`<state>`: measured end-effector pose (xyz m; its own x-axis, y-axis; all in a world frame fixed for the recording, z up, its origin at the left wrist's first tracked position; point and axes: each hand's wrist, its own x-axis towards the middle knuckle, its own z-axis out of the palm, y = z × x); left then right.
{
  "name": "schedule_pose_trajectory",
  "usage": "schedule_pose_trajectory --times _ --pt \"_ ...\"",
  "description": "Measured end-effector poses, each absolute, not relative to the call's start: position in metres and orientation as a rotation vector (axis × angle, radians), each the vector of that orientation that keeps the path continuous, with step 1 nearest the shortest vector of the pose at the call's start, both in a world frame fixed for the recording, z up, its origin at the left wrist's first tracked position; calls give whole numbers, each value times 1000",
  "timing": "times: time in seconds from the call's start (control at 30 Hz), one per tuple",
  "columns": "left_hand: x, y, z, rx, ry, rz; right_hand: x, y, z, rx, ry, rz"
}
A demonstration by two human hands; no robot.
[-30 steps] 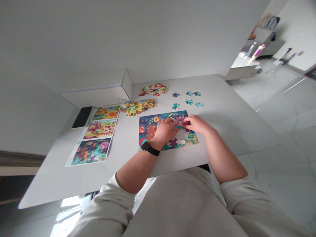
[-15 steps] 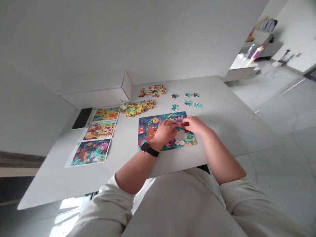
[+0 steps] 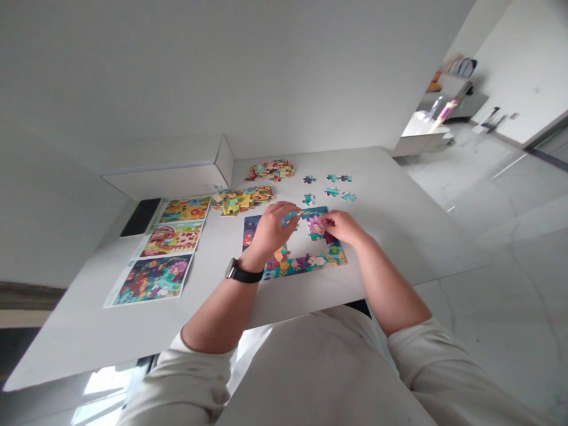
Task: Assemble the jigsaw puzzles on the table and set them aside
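Observation:
A colourful jigsaw puzzle (image 3: 296, 266), partly assembled with a bare gap in its middle, lies on the table in front of me. Over its upper left part hovers my left hand (image 3: 274, 228), open, thumb and fingers apart, a black watch on the wrist. My right hand (image 3: 341, 226) is at the puzzle's right side, fingertips pinched on a puzzle piece (image 3: 316, 225) with pink and purple colours. Fingers partly hide that piece. Behind the puzzle, several loose teal and dark blue pieces (image 3: 331, 192) lie spread out.
Two heaps of other pieces, a yellow one (image 3: 239, 201) and a red one (image 3: 271, 170), sit further back. Left of them are a sheet with three reference pictures (image 3: 153, 272), a black phone (image 3: 141, 217) and a white box (image 3: 168, 180) against the wall.
My left hand has lifted and shifted left, uncovering the gap in the puzzle. The right hand stays at the puzzle's right side. The camera view has shifted slightly.

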<state>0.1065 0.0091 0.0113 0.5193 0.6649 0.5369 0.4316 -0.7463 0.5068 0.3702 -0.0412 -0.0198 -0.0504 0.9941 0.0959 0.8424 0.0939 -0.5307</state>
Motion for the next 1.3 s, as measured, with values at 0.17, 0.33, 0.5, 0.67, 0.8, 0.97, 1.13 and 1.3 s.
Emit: schedule_pose_trajectory --times 0.17,0.33,0.5,0.67,0.8,0.97,1.13,1.3 --pt "62 26 31 2510 961 980 373 -41 -21 -1846 -1962 412" --pt "26 33 -3 2588 968 837 375 -41 -25 -1845 -1953 402" --pt "12 34 -36 2554 943 771 376 -42 -23 -1892 -1917 418" --pt "8 33 -35 2585 896 684 375 -43 -17 -1963 -1870 410" --pt "6 31 -37 2619 864 534 375 -44 -18 -1963 -1883 412" --pt "5 30 -43 2633 838 419 382 -44 -23 -1917 -1947 460" --pt "5 30 -44 2632 852 407 397 -46 -27 -1775 -2085 623" --pt "5 31 -46 2636 865 428 402 -45 -31 -1748 -2109 670"
